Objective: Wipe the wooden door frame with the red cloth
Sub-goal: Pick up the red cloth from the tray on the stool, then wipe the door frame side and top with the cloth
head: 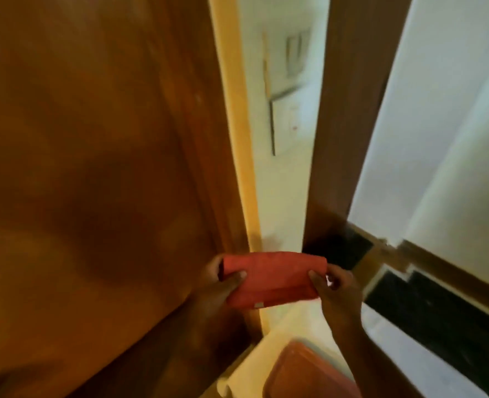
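Observation:
A folded red cloth point(272, 278) is stretched flat between both hands at the bottom middle of the view. My left hand point(220, 285) pinches its left end, thumb on top. Gripping the right end is my right hand point(333, 294). The cloth hangs in the gap between a wide brown wooden door point(94, 168) on the left and the dark wooden door frame post point(349, 124) on the right, touching neither as far as I can tell. The image is blurred.
The door's pale yellow edge point(237, 139) runs down the middle. White wall point(438, 139) lies right of the frame, with wooden skirting point(452, 271) and black floor tiles point(438, 317) below. A reddish-brown rounded object point(303, 372) sits at the bottom edge.

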{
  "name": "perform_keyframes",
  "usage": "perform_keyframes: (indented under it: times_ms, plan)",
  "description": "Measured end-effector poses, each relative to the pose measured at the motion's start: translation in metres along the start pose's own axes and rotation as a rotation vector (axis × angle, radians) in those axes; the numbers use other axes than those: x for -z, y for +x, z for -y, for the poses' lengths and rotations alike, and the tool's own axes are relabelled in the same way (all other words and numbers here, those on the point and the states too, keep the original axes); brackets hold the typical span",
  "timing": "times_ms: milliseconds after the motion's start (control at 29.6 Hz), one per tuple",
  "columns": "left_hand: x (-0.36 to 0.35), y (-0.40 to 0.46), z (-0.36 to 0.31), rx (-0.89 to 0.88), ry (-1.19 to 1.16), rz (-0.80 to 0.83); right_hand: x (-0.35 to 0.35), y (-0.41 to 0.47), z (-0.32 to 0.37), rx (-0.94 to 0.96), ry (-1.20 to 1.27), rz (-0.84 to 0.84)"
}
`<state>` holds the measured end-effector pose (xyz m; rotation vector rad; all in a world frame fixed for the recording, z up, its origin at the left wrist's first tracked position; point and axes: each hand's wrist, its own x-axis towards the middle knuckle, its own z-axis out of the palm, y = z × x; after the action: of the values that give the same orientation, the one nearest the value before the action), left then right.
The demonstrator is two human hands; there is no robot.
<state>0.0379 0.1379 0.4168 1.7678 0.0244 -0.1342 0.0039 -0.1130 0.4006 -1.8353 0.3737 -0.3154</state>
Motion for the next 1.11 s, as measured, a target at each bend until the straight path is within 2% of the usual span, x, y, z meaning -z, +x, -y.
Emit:
perform_keyframes:
  times_ms: [169,304,405,473,540,574,676,709,743,811,946,1013,1115]
  plan:
    - [0.088,-0.019,-0.074,-0.130,0.109,-0.220,-0.074,0.007,0.114,0.197,0.087,-0.002]
    - [0.120,-0.021,-0.108,-0.215,0.236,-0.327,-0.119,0.000,0.170,0.190,0.155,-0.018]
    - [0.136,-0.022,-0.125,-0.273,0.342,-0.302,-0.149,-0.014,0.187,0.283,0.223,-0.023]
    - [0.142,-0.025,-0.142,-0.346,0.483,-0.233,-0.167,-0.026,0.189,0.313,0.157,-0.018]
    - [0.151,-0.027,-0.171,-0.489,0.660,-0.221,-0.181,-0.028,0.191,0.388,0.028,-0.017]
    - [0.157,-0.029,-0.193,-0.614,0.790,-0.265,-0.185,-0.025,0.198,0.452,-0.025,-0.039]
    - [0.178,-0.036,-0.281,-1.083,1.194,-0.536,-0.185,-0.007,0.246,0.654,-0.048,-0.186]
    - [0.187,-0.037,-0.313,-1.153,1.298,-0.638,-0.183,0.000,0.269,0.704,-0.071,-0.248]
    - [0.197,-0.035,-0.343,-1.153,1.390,-0.740,-0.179,0.010,0.294,0.746,-0.100,-0.294]
    - [0.217,-0.029,-0.393,-1.041,1.526,-0.903,-0.167,0.027,0.349,0.837,-0.148,-0.341]
    - [0.246,-0.018,-0.434,-0.901,1.618,-1.021,-0.145,0.057,0.432,1.020,-0.171,-0.507]
    - [0.248,-0.015,-0.435,-0.905,1.669,-1.052,-0.146,0.064,0.431,1.067,-0.197,-0.548]
    - [0.248,-0.011,-0.432,-0.914,1.676,-1.088,-0.159,0.070,0.362,1.086,-0.391,-0.512]
